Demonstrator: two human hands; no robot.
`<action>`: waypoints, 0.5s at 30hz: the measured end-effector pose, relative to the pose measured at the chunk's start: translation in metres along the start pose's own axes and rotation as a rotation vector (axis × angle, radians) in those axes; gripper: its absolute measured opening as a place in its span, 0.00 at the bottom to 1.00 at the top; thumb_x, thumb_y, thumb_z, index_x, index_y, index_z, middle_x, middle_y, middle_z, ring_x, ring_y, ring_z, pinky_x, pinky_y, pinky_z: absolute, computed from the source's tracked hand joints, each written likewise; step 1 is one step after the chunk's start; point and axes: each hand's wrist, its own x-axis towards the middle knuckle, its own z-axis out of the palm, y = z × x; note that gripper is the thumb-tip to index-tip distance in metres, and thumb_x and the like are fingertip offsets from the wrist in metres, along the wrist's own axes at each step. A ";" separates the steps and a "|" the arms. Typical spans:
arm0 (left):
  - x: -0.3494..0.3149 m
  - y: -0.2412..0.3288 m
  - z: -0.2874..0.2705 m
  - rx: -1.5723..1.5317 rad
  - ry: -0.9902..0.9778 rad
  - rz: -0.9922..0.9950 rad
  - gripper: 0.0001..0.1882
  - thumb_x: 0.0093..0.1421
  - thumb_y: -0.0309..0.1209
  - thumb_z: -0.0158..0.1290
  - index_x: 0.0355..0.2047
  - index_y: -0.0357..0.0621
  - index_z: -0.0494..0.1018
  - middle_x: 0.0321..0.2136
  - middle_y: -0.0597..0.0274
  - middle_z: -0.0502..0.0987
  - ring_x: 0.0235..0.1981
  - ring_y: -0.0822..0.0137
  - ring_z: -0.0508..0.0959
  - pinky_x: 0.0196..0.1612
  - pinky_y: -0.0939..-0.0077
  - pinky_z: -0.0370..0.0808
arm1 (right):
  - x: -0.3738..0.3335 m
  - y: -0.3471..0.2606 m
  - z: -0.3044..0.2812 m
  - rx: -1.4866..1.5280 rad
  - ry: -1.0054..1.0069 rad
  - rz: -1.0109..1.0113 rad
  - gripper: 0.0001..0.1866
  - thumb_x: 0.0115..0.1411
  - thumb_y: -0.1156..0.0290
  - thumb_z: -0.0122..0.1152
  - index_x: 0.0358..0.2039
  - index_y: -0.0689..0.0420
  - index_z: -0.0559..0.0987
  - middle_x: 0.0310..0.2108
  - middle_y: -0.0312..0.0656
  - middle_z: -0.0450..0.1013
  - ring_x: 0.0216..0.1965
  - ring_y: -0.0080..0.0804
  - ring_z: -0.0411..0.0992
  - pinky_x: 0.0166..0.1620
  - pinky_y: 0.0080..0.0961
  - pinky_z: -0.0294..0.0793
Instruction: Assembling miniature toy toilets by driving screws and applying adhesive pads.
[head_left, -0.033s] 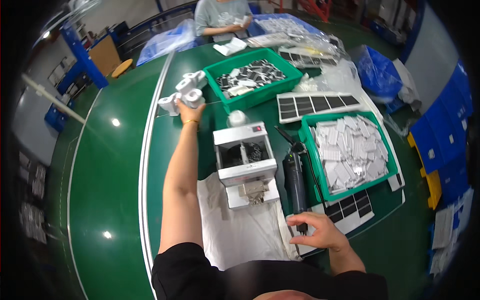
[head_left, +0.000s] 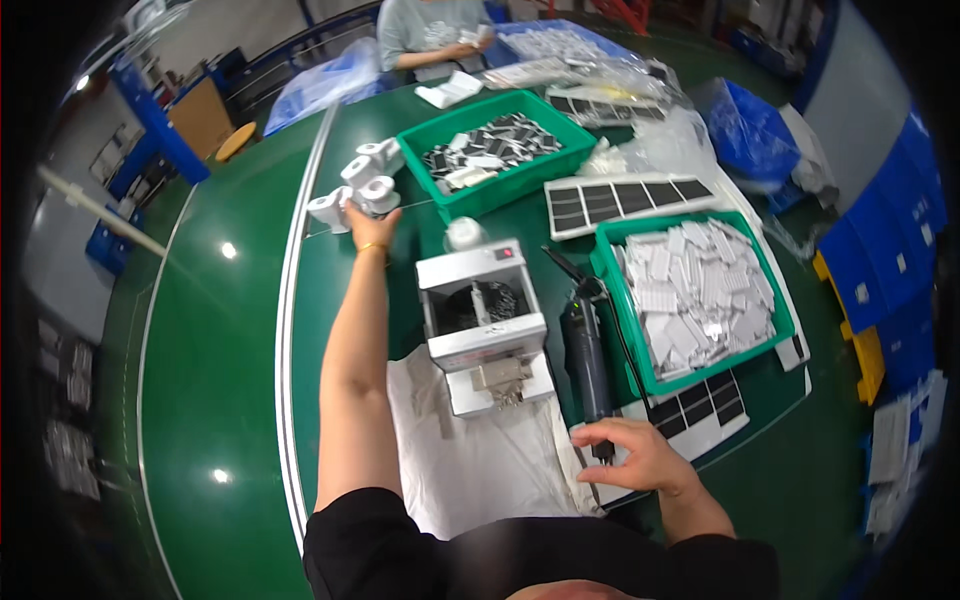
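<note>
My left hand is stretched out to a cluster of white plastic parts with round ends at the far left of the table. Its fingers close around the nearest part, a white plastic part; the fingertips are partly hidden. My right hand is empty, with thumb and fingers apart in a C shape beside the tip of a dark electric screwdriver. Between my arms stands a white screw feeder with a dark drum and a metal outlet at its front. Behind it is a white round container.
A green bin holds black and white pieces; another green bin holds white ribbed pieces. Sheets with black rectangles lie around them. White cloth covers the table before me. Across the table, a person handles a white piece.
The whole view has shifted slightly, moving the scene a little up and left. Both hands keep nearly the same places relative to the parts and the screwdriver.
</note>
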 end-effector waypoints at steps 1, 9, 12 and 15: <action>-0.005 0.004 0.001 -0.144 -0.075 -0.073 0.61 0.43 0.30 0.72 0.69 0.42 0.41 0.59 0.41 0.65 0.51 0.56 0.76 0.51 0.66 0.75 | 0.001 0.004 0.000 0.002 0.018 -0.008 0.26 0.47 0.67 0.77 0.47 0.59 0.79 0.38 0.40 0.79 0.38 0.31 0.78 0.41 0.24 0.76; -0.067 -0.035 -0.102 0.037 -0.285 0.192 0.21 0.56 0.31 0.63 0.48 0.33 0.74 0.42 0.55 0.78 0.41 0.67 0.79 0.43 0.76 0.78 | -0.012 0.013 -0.009 -0.040 0.072 -0.104 0.15 0.55 0.66 0.69 0.41 0.59 0.81 0.32 0.44 0.78 0.35 0.40 0.77 0.37 0.29 0.75; -0.130 0.084 -0.134 -0.143 -0.332 -0.126 0.15 0.60 0.29 0.60 0.45 0.33 0.75 0.40 0.59 0.78 0.37 0.69 0.79 0.41 0.77 0.78 | -0.030 0.020 -0.017 -0.047 0.198 -0.083 0.09 0.55 0.73 0.68 0.36 0.60 0.82 0.32 0.43 0.80 0.33 0.38 0.78 0.36 0.28 0.76; -0.185 0.134 -0.182 -0.183 -0.273 -0.102 0.12 0.62 0.30 0.58 0.42 0.34 0.76 0.38 0.60 0.79 0.37 0.70 0.80 0.38 0.79 0.78 | -0.028 0.024 -0.044 -0.322 0.544 -0.165 0.03 0.54 0.77 0.65 0.30 0.60 0.82 0.31 0.44 0.79 0.33 0.39 0.77 0.37 0.30 0.75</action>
